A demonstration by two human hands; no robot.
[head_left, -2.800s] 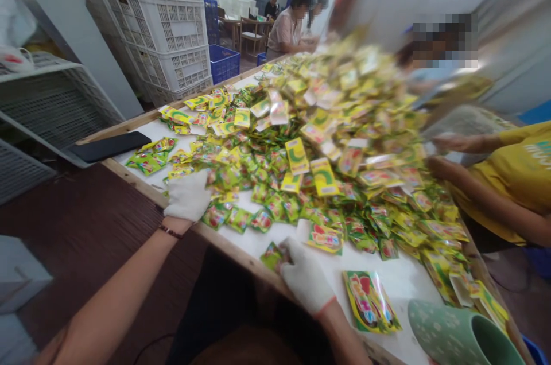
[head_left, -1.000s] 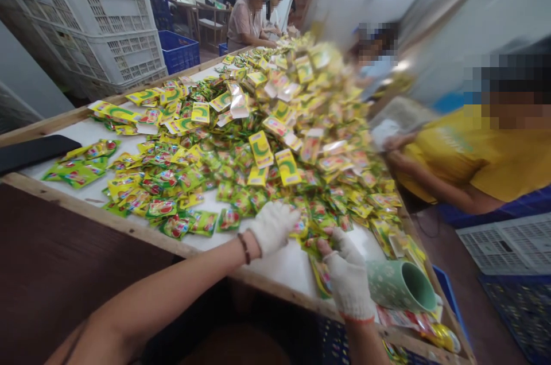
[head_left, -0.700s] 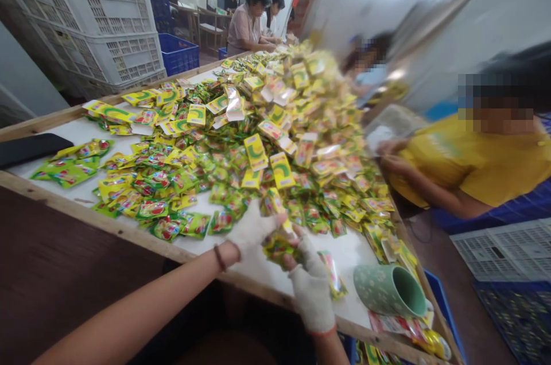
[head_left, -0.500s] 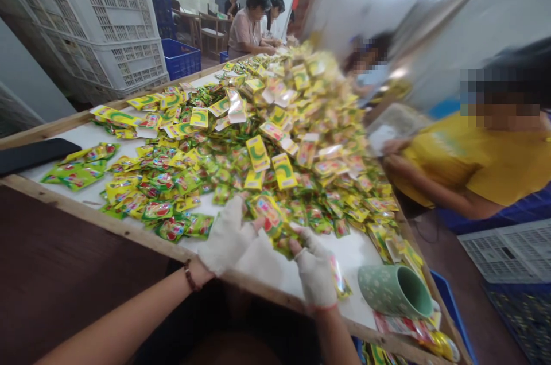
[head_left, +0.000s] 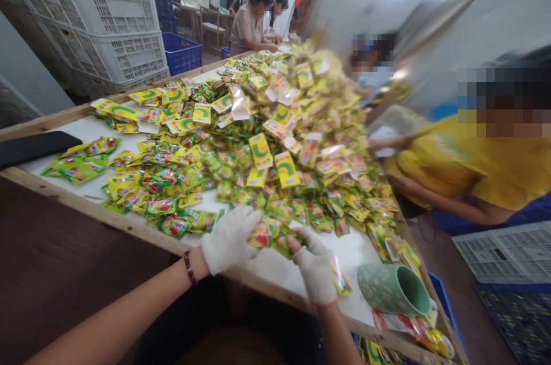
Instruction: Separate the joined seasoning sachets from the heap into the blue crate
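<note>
My left hand (head_left: 232, 240), in a white fingerless-looking glove with a beaded bracelet at the wrist, is closed on the left end of a small yellow packet with red fruit printed on it (head_left: 263, 234). My right hand (head_left: 316, 261), in a glove with bare fingertips, pinches a small green sachet (head_left: 283, 245) between thumb and fingers. Both are held close together above the white tabletop (head_left: 271, 266) near its front edge. Beyond them spreads a large heap of green sachets (head_left: 230, 167) and yellow packets (head_left: 286, 170).
A green patterned mug (head_left: 383, 287) lies on its side at right, near a red packet (head_left: 400, 323). A black phone-like slab (head_left: 37, 148) rests at left. Wooden rims (head_left: 99, 214) edge the table. White crates (head_left: 124, 26) stand behind; a person in yellow (head_left: 473, 164) sits at right.
My left hand has turned and closed over the left end of the yellow packet, which is now lower and flatter. My right hand stays nearly in place.
</note>
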